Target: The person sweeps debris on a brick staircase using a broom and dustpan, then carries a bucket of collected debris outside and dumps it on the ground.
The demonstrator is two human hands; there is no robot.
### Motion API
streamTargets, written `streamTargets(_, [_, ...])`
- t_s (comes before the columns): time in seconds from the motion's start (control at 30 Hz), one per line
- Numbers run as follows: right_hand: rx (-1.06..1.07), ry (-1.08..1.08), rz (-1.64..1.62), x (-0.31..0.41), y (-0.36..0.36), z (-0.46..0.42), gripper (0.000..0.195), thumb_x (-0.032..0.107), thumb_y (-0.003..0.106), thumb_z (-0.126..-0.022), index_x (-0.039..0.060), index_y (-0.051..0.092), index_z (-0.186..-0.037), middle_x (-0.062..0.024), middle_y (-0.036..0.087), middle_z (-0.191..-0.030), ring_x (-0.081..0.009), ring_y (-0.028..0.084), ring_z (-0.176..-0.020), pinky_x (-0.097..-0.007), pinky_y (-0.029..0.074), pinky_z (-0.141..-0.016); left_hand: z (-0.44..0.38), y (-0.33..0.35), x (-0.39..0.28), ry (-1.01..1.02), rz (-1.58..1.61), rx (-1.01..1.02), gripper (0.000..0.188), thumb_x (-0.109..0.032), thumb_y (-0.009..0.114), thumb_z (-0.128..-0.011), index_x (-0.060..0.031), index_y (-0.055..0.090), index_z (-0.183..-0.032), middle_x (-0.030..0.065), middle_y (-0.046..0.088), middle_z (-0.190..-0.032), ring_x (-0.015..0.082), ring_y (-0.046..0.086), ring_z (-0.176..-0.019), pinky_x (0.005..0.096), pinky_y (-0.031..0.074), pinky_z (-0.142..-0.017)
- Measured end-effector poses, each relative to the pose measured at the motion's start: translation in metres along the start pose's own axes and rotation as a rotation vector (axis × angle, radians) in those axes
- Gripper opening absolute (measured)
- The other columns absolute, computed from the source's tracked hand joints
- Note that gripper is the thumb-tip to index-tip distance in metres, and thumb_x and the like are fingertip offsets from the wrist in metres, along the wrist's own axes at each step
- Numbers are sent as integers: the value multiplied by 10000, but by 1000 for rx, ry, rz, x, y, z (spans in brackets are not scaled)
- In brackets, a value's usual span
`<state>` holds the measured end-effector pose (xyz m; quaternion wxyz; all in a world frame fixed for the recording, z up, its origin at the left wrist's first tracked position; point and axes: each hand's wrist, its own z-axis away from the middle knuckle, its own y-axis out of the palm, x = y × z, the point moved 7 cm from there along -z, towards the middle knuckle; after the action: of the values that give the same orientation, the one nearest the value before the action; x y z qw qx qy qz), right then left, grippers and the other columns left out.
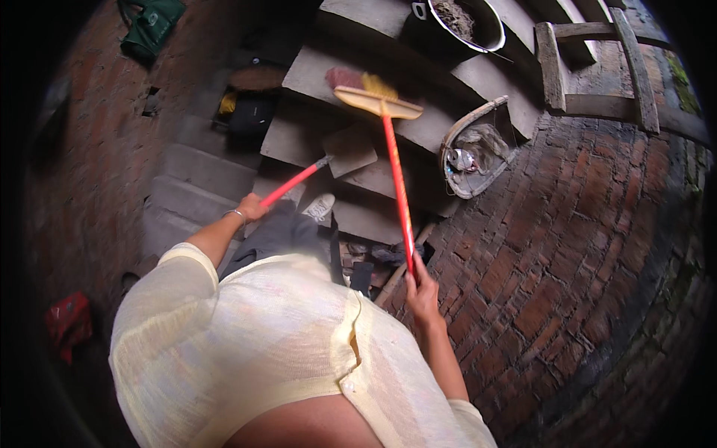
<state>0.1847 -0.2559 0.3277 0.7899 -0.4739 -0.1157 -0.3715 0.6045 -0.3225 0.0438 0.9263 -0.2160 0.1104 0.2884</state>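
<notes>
My left hand [254, 208] is closed around the red handle of a flat-bladed dustpan or scoop [352, 154], whose blade rests at a concrete step. In my right hand [423, 291] is the red handle of a push broom [378, 103]. The broom's head has red and yellow bristles and lies over a higher step, up and to the right of the blade; the bristles are blurred. One white shoe [319, 207] stands on the stairs below the blade.
Concrete steps [476, 84] climb ahead. A black bucket [501, 36] with debris stands on them. Beside them are a woven basket [476, 193] holding a can and plastic, and a wooden ladder-like frame [638, 73]. Brick paving [538, 252] lies right; a green bag [148, 31] is upper left.
</notes>
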Motion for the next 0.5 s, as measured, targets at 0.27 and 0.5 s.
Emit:
streamTargets(0.27, [87, 64, -37, -14, 28, 0, 526, 43, 513, -841, 78, 370, -1346, -84, 517, -678, -101, 473, -628, -250, 429, -605, -3, 8, 20, 75, -14, -78, 329, -290, 632, -704, -70, 667, -948, 185, 641, -767, 281, 641, -644, 358, 513, -640])
streamTargets(0.5, [157, 123, -327, -27, 5, 50, 524, 101, 586, -855, 76, 393, -1341, -16, 566, -912, -84, 501, -772, -229, 429, -707, 21, 12, 54, 95, 27, -55, 274, -238, 641, -714, -8, 658, -862, 140, 625, -671, 203, 608, -553, 348, 492, -558])
